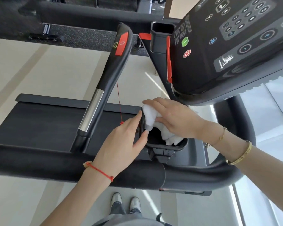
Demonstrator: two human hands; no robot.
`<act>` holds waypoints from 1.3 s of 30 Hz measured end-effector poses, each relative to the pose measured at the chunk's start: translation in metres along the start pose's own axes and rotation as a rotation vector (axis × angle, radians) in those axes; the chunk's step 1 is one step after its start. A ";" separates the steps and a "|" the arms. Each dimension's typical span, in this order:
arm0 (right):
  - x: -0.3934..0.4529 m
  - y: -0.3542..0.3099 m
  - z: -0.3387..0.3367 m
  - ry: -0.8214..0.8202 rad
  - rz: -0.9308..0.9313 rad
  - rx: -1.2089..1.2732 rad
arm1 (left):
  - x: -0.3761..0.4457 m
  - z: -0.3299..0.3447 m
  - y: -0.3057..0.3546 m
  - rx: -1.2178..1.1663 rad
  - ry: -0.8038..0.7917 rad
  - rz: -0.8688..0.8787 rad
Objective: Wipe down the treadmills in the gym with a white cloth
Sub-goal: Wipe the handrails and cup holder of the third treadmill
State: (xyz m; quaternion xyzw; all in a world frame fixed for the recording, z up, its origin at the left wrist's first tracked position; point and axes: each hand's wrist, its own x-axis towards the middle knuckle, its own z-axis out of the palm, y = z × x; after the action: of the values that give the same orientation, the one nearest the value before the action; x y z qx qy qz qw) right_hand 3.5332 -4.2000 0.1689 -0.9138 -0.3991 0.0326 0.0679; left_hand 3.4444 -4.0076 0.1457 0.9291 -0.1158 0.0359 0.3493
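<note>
The white cloth (pixel 151 119) is bunched over the rim of a black cup holder (pixel 167 146) on the treadmill, and part of it hangs inside. My right hand (pixel 175 118) lies on the cloth with fingers spread and presses it against the holder's left wall. My left hand (pixel 122 139) holds the outside of that wall, thumb on the rim and fingers against the side. The treadmill console (pixel 227 46) with its buttons rises at the upper right. The black belt (pixel 39 124) stretches to the left.
A black handrail (pixel 104 82) with a silver sensor strip and a red pad runs diagonally above the belt. A thin red safety cord (pixel 119 101) hangs beside it. A second cup holder (pixel 162 36) sits further up. A thick padded bar (pixel 72 168) crosses in front of me.
</note>
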 end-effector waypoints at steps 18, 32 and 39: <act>-0.035 -0.002 0.005 0.072 0.292 0.183 | 0.000 0.000 0.001 0.013 -0.012 -0.008; -0.041 -0.026 0.013 0.184 0.718 0.476 | 0.001 -0.003 0.000 0.027 -0.046 0.010; -0.052 -0.036 0.013 0.139 0.851 0.556 | 0.001 -0.002 -0.001 0.024 -0.046 0.020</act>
State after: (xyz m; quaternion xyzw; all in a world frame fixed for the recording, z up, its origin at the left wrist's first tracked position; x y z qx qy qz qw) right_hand 3.4703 -4.2130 0.1613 -0.9427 0.0376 0.1016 0.3155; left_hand 3.4460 -4.0060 0.1472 0.9326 -0.1325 0.0193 0.3352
